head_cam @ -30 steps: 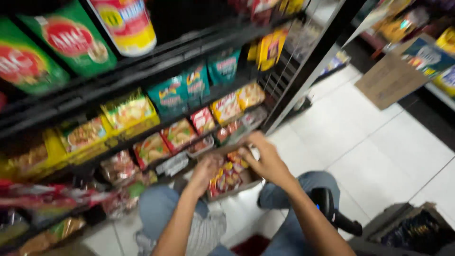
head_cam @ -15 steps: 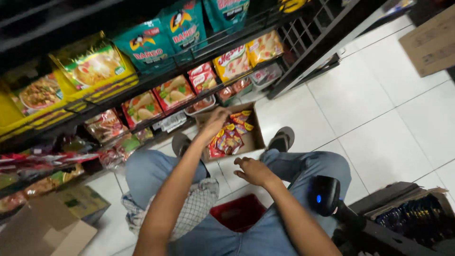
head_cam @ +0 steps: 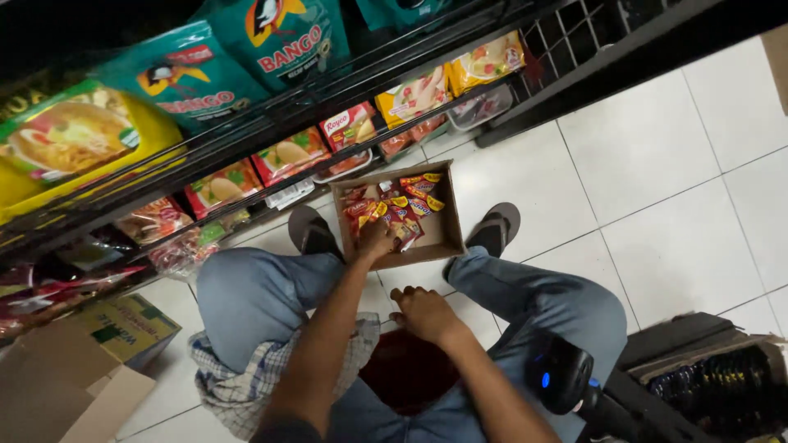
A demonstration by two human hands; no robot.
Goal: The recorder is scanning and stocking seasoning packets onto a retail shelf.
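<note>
Along the top of the view runs a dark wire shelf rack [head_cam: 246, 123], stocked with big green and yellow pouches above and rows of smaller seasoning packets lower down. Below it lies white tiled floor [head_cam: 673, 189], where the person sits on a low red stool [head_cam: 410, 373] with knees spread and sandalled feet set either side of a shallow cardboard box [head_cam: 447, 234]. An empty opened carton [head_cam: 57, 385] sits at the lower left, a dark basket of goods [head_cam: 714, 385] at the lower right, and a handheld barcode scanner [head_cam: 558, 373] rests near the right thigh.

Half a second ago the left hand was reaching up toward the box's far edge and the right hand hovered above the lap; a second ago both were in the box. Now the left hand [head_cam: 376, 242] has dropped into the box, fingers curled down over the red and yellow sachets [head_cam: 406, 205] heaped inside, though whether it pinches any I cannot tell. The right hand [head_cam: 420, 313] has settled between the knees, loosely curled and empty, well apart from the sachets.
</note>
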